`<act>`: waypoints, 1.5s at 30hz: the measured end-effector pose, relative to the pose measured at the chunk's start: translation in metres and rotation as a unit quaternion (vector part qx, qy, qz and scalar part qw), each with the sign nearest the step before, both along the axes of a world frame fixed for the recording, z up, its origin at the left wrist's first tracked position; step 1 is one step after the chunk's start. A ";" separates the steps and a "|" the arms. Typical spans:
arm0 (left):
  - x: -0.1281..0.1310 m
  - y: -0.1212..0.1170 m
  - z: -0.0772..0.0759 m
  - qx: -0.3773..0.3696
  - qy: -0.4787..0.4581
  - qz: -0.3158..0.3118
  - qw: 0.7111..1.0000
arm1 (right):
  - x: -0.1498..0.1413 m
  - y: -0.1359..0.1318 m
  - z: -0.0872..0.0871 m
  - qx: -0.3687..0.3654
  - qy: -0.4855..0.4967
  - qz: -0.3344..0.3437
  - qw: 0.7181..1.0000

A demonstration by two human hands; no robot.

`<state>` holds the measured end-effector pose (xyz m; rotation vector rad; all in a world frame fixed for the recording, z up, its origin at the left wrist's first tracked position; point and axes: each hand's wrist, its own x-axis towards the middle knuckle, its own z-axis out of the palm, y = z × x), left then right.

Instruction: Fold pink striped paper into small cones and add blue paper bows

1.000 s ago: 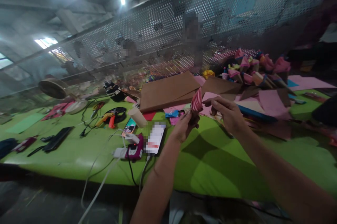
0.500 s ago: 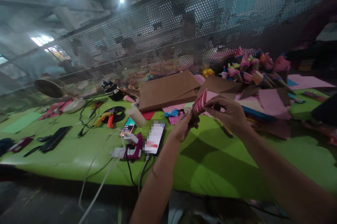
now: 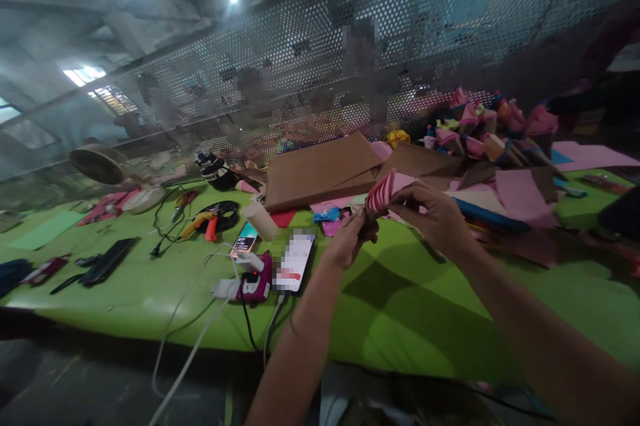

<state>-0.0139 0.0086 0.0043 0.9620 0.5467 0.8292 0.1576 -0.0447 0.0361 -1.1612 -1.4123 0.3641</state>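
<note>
Up in front of me, over the green table, both hands are closed on a piece of pink paper with red stripes [image 3: 381, 193], which looks rolled or folded. My left hand [image 3: 351, 239] pinches its lower end, fingers curled underneath. At the right side of the paper, my right hand [image 3: 433, 213] grips the plain pink edge between thumb and fingers. A small blue wrapped piece [image 3: 327, 215] and a magenta scrap lie just beyond my left hand.
Flat brown cardboard [image 3: 320, 169] lies behind the hands. Several pink paper bundles [image 3: 485, 126] are heaped at back right. Left are a phone [image 3: 295, 263], a purple power adapter [image 3: 257, 279] with cables, an orange-and-yellow glue gun [image 3: 205, 225] and a fan [image 3: 100, 164].
Both hands keep their grip on the striped paper with hardly any motion. The view has turned slightly, so the table items appear a little further right.
</note>
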 end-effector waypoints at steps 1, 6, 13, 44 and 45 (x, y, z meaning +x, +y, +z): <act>0.000 0.001 -0.001 0.003 0.006 0.006 1.000 | 0.000 0.000 -0.001 -0.003 0.020 -0.002 1.000; 0.002 0.003 -0.007 0.029 0.037 0.026 0.999 | 0.000 -0.001 -0.001 -0.017 0.056 -0.001 0.998; 0.003 0.004 -0.009 0.022 0.065 0.039 0.997 | -0.001 0.001 -0.002 -0.019 0.025 -0.009 0.999; 0.007 0.002 -0.008 0.082 0.079 0.064 0.991 | -0.004 0.005 -0.012 0.006 -0.027 -0.065 0.998; 0.007 0.002 -0.007 0.078 0.077 0.065 0.992 | -0.004 0.005 -0.011 0.008 -0.026 -0.068 0.997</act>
